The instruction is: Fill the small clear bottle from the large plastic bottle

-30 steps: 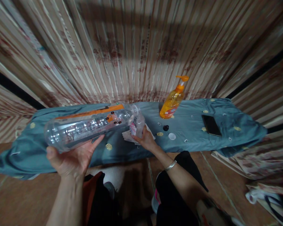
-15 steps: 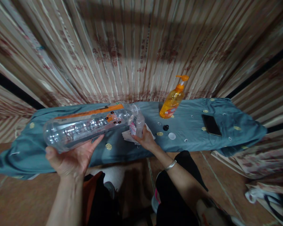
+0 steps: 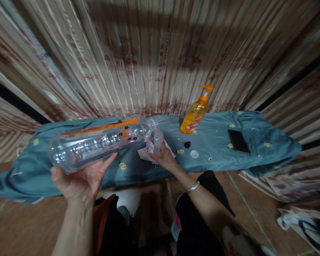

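Observation:
My left hand grips a large clear plastic bottle with an orange-edged label, from below. The bottle lies nearly level, its mouth toward the right. That mouth meets the top of a small clear bottle with a pinkish label, which my right hand is wrapped round. The small bottle stands roughly upright over some white tissue. Whether any liquid passes between the two mouths I cannot make out.
On the green cloth stands an orange pump bottle. A small black cap and a white round lid lie right of my right hand, with a dark phone farther right. A patterned curtain hangs behind.
The base of the large bottle has shifted very slightly left. Otherwise both hands and the small bottle stay in place.

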The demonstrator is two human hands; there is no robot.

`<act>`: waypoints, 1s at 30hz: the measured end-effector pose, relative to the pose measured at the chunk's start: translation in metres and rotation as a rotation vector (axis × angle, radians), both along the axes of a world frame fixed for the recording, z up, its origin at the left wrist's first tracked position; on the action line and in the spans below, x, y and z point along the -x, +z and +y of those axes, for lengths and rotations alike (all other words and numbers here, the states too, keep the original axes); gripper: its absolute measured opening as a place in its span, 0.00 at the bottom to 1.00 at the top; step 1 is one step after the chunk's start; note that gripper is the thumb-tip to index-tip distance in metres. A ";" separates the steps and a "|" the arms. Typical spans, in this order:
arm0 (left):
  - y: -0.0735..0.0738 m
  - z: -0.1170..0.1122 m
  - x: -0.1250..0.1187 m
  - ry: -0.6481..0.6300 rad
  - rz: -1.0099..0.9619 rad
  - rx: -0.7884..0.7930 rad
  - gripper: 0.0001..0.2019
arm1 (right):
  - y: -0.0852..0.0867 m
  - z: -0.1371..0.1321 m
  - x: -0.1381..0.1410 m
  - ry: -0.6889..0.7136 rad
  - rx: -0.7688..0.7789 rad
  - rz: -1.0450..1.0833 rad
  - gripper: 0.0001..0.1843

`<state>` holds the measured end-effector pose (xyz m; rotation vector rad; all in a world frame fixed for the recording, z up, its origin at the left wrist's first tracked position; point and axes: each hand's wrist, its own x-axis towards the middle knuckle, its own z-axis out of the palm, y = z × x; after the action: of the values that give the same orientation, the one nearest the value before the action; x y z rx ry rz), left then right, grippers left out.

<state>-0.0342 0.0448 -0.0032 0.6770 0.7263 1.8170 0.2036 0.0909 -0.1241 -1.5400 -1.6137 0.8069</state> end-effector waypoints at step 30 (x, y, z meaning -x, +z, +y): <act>-0.003 0.002 0.002 0.022 0.016 0.043 0.54 | -0.005 0.003 0.000 0.016 -0.029 0.044 0.40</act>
<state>-0.0366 0.0472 -0.0064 0.6588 0.7843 1.8125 0.2038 0.0939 -0.1287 -1.4814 -1.6010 0.8171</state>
